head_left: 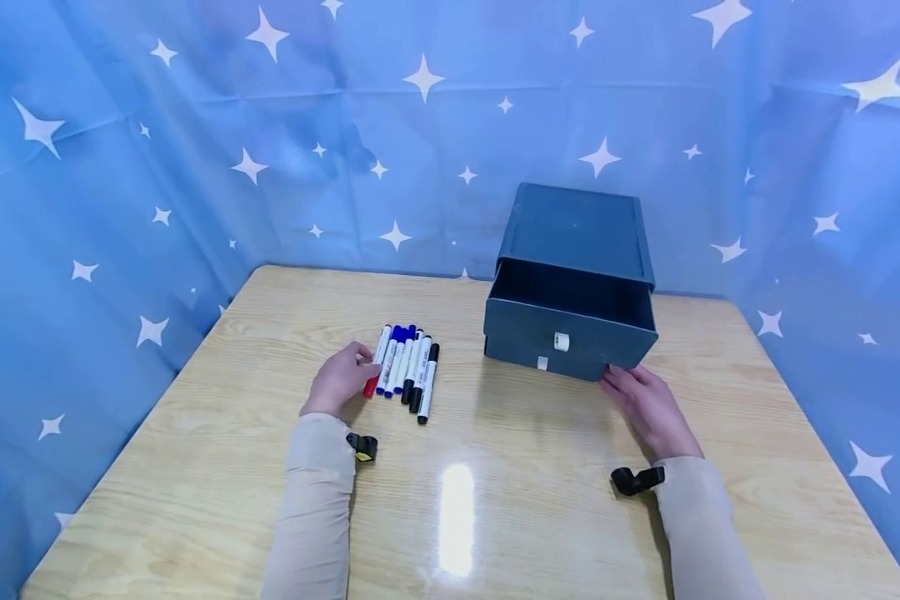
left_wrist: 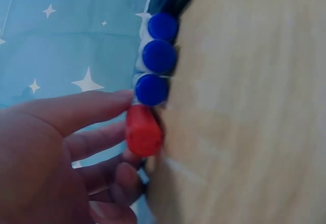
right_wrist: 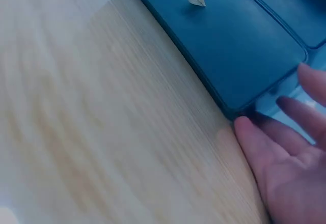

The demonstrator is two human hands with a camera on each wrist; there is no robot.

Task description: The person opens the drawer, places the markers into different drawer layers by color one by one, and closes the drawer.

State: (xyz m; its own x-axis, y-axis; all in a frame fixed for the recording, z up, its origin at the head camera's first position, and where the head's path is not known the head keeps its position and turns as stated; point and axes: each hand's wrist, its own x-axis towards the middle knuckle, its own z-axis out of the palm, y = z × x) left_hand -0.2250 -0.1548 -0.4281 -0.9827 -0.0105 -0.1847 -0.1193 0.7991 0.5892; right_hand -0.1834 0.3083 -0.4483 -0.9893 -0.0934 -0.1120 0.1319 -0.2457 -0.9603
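On the table lies a side-by-side row of white markers (head_left: 412,367) with red, blue and black caps. My left hand (head_left: 339,379) is at its left end, with thumb and curled fingers about the red-capped marker (left_wrist: 144,132). Three blue caps (left_wrist: 152,89) line up beside the red one in the left wrist view. A dark blue-grey drawer box (head_left: 577,229) stands at the back right, its drawer (head_left: 525,329) pulled partly out. My right hand (head_left: 645,404) touches the drawer's lower right front corner with extended fingers; some fingertips are hidden behind it.
A small whitish knob (head_left: 562,342) sticks out from the drawer front. Under it is a small pale tag (head_left: 542,363). A blue curtain (head_left: 330,125) with white stars hangs behind and beside the wooden table (head_left: 217,467).
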